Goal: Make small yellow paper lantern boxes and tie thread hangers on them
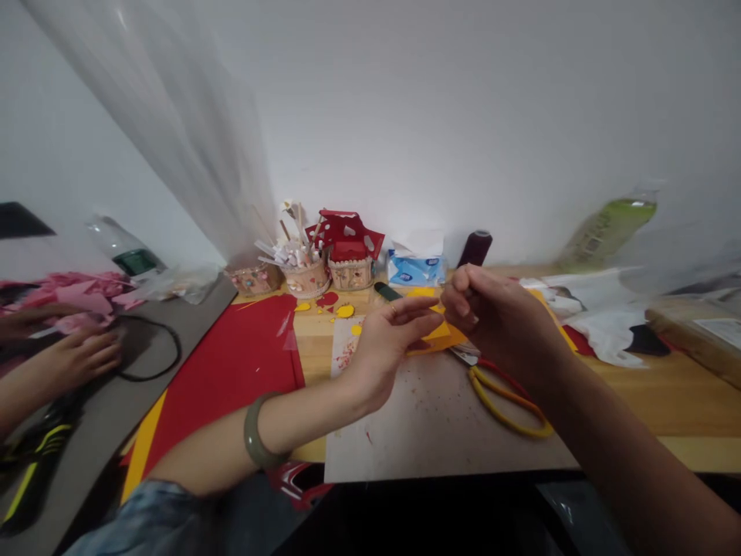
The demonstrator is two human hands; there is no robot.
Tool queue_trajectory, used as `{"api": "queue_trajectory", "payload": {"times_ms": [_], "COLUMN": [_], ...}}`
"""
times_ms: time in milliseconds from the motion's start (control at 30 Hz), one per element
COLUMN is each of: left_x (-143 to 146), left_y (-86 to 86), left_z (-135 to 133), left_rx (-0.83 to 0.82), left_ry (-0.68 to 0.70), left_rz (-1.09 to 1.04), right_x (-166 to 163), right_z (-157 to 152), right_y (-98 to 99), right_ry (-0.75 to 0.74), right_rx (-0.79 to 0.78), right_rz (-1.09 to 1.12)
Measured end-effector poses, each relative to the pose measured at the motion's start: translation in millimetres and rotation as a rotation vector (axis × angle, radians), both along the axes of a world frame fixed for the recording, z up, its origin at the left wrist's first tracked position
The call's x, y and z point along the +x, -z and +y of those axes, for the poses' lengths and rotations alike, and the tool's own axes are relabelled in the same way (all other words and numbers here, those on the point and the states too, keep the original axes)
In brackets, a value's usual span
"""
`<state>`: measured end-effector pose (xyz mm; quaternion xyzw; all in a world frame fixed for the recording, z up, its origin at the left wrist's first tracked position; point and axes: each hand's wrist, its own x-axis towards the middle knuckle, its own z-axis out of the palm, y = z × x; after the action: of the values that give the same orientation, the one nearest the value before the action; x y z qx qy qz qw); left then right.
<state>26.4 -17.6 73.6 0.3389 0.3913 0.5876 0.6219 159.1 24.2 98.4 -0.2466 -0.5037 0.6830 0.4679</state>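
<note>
My left hand (376, 359) wears a ring and has a green bangle (255, 436) on its wrist. Its thumb and fingers pinch close together over the board, pointing at my right hand (512, 320). That one is curled, thumb against fingers, raised a little higher. Whatever lies between the fingertips of either hand is too small to make out. Below and behind them is orange-yellow paper (443, 337). Scissors with yellow and red handles (485, 403) rest under my right forearm on the pale board (417, 440). A dark thread spool (475, 249) stands just behind my right hand.
Red sheets (231, 378) lie left of the board. Decorated boxes (306, 280), a blue tissue pack (415, 270) and yellow cut pieces (346, 311) are along the back. A green-labelled bottle (614, 228) stands right. At far left, another person's hands (81, 361) are near pink material (75, 292).
</note>
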Motion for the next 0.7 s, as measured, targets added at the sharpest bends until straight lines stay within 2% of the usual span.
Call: {"api": "queue_trajectory", "payload": {"times_ms": [167,367,700], "left_x": [-1.1,0.1,2.2], "left_y": [2.4,-3.0,-9.8], "left_z": [7.6,6.1,11.3], "left_rx": [0.051,0.039,0.019], "left_ry": [0.025,0.034,0.028], "left_rz": [-0.086,-0.147,-0.168], "right_x": [0.8,0.4,-0.5], "right_z": [-0.7,0.4,-1.9], "right_y": [5.1,7.2,8.7], "right_ry": [-0.086,-0.144,-0.138], "right_rx": [0.014,-0.043,-0.041], "right_rz": [-0.011,0.053,0.058]}}
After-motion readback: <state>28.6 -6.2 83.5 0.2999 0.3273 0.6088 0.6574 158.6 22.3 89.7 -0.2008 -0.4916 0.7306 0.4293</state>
